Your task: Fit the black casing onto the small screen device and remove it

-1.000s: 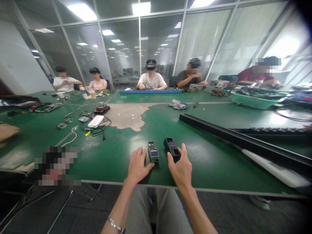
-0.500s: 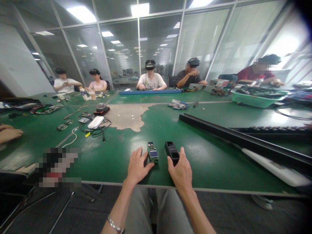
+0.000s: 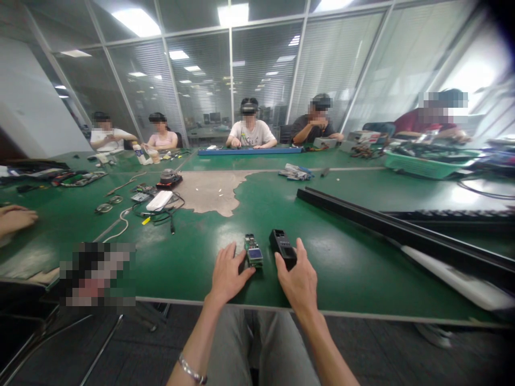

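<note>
A small green circuit board with a blue screen (image 3: 253, 250) lies on the green table (image 3: 346, 262) near its front edge. Beside it on the right lies a black casing (image 3: 283, 248). My left hand (image 3: 228, 273) rests flat by the board's near left end, fingers apart, thumb touching the board's end. My right hand (image 3: 300, 279) holds the near end of the black casing between thumb and fingers.
A long black rail (image 3: 402, 230) and a white bar (image 3: 458, 279) lie to the right. A white device with cables (image 3: 159, 202) sits to the left. Another person's hand (image 3: 16, 219) is at the left edge. Several people sit along the far side.
Both hands stayed at the two parts. The black casing has shifted slightly left, towards the board, in my right hand.
</note>
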The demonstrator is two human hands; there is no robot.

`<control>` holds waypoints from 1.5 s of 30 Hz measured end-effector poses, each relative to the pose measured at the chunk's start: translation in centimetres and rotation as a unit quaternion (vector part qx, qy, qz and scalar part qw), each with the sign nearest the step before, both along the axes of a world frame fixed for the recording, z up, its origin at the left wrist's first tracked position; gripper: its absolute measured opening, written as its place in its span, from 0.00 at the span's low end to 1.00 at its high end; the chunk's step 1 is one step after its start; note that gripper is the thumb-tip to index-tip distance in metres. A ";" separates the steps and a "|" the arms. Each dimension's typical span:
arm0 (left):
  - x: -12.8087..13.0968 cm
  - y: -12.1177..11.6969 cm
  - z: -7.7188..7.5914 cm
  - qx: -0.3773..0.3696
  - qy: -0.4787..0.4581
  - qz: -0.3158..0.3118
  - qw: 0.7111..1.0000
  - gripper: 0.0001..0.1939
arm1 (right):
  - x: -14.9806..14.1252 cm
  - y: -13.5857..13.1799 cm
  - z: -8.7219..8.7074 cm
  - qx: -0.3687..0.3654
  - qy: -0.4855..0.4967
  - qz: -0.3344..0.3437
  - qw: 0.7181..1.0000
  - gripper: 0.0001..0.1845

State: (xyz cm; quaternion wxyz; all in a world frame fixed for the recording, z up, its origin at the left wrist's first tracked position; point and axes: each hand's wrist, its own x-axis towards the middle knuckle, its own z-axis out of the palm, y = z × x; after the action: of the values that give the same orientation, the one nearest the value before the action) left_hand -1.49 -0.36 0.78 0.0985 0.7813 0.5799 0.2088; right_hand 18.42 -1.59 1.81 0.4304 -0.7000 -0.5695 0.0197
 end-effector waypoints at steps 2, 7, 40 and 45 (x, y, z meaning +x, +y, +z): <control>0.0 0.0 -0.1 0.002 0.001 0.000 1.000 0.31 | -1.0 0.0 1.2 0.015 0.023 0.020 0.999 0.41; -0.1 0.0 -0.5 0.019 0.000 0.003 1.000 0.29 | -4.2 0.1 3.2 0.028 0.030 0.087 0.995 0.40; 0.2 -0.4 0.3 0.006 -0.002 0.012 1.000 0.35 | -6.8 -0.2 -1.1 0.023 -0.082 0.102 0.991 0.38; 0.2 -0.3 0.0 0.017 -0.012 0.018 1.000 0.31 | -7.1 -0.2 -0.4 0.019 -0.074 0.095 0.992 0.42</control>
State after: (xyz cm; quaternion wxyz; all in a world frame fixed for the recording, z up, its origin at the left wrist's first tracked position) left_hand -1.32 -0.70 0.77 0.0886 0.7700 0.5887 0.2294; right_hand 11.35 -1.78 1.37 0.3963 -0.6338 -0.6643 -0.0023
